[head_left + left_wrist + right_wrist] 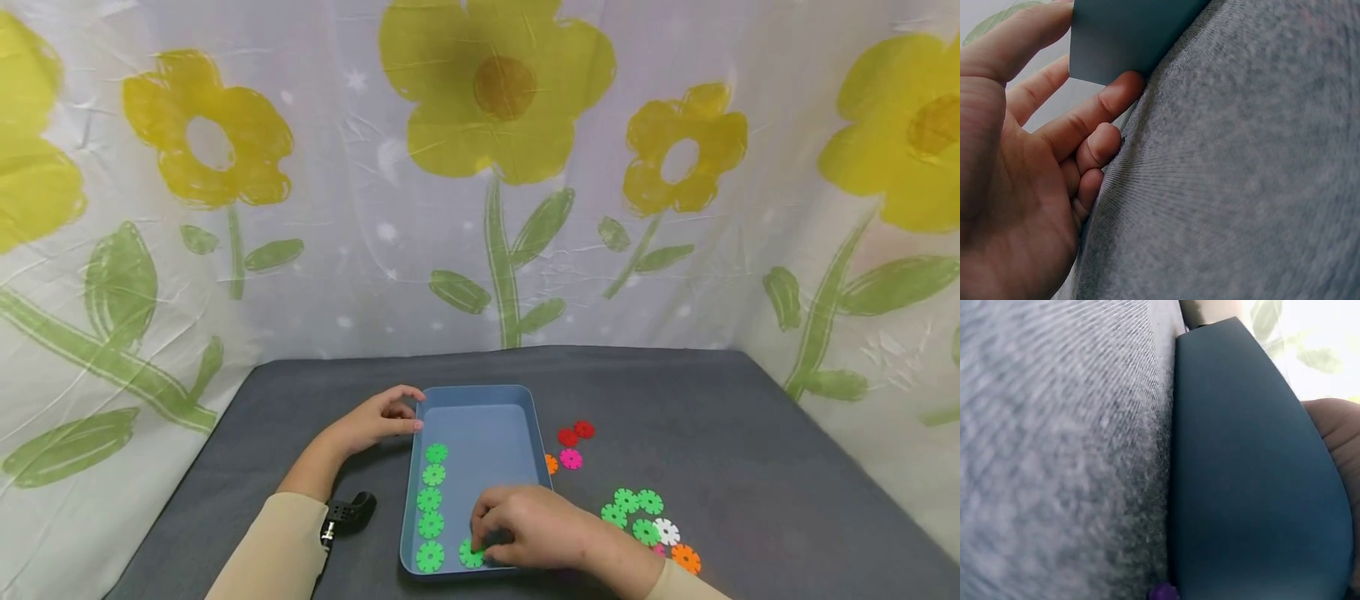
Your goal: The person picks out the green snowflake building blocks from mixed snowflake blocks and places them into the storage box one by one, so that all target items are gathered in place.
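A shallow blue tray [480,398] lies on the grey cloth. My left hand [378,421] holds its upper left edge; in the left wrist view the left hand [1035,162] has its thumb and fingers about the tray corner [1122,37]. Inside the tray, several green notched plastic discs [430,524] form a column along the left side. My right hand [528,525] pinches another green disc [469,554] at the tray's near edge, right of the column's lowest disc. The right wrist view shows the tray's outer wall [1254,456], which hides the right fingertips.
Right of the tray lie red discs [567,437], a pink disc [572,459] and a partly hidden orange disc [552,464]. Nearer sits a cluster of green discs [626,500], with a white disc [667,532] and an orange disc [686,558]. A flower-printed curtain [337,250] surrounds the table.
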A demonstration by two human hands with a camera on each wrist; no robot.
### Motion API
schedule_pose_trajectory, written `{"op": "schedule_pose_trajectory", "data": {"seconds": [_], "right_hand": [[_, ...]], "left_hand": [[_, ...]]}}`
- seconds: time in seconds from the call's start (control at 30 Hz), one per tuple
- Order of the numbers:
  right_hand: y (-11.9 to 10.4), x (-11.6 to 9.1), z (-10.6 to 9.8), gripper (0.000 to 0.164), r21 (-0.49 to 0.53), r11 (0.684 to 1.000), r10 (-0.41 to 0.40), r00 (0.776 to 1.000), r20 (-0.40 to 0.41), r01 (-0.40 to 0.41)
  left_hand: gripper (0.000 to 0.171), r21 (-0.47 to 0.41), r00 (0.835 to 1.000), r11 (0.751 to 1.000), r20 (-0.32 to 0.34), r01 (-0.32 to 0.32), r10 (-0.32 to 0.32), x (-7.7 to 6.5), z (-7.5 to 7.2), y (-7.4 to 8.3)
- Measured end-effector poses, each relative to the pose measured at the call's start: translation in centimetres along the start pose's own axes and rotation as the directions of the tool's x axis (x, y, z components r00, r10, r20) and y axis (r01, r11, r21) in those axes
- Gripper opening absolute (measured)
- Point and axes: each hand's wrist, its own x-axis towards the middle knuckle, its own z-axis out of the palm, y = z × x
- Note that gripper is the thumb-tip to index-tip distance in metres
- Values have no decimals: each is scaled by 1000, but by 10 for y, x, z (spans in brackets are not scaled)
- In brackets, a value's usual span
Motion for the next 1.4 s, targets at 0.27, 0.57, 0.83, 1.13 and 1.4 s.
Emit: {"op": "schedule_pose_trajectory", "data": {"seconds": [0.27, 0.57, 0.83, 1.13, 1.4], "right_hand": [[0, -6, -7, 30, 16, 998, -58, 998, -31, 59], [8, -27, -49, 29, 131, 976, 178, 983, -36, -172], [26, -56, -81, 29, 156, 900, 403, 914, 56, -406], [43, -72, -80, 36, 11, 677, 720, 665, 197, -736], [55, -73, -73, 27, 29, 637, 761, 635, 134, -770]], "left_hand": [[55, -6, 1000, 1000, -2, 8, -8, -1, 1, 0], [55, -5, 1000, 1000, -4, 25, -25, -4, 1, -2], [54, -7, 1000, 1000, -4, 20, -20, -3, 2, -2], [54, 1, 1000, 1000, 2, 6, -6, 2, -1, 0], [54, -15, 1000, 1000, 5, -2, 2, 2, 1, -2]]}}
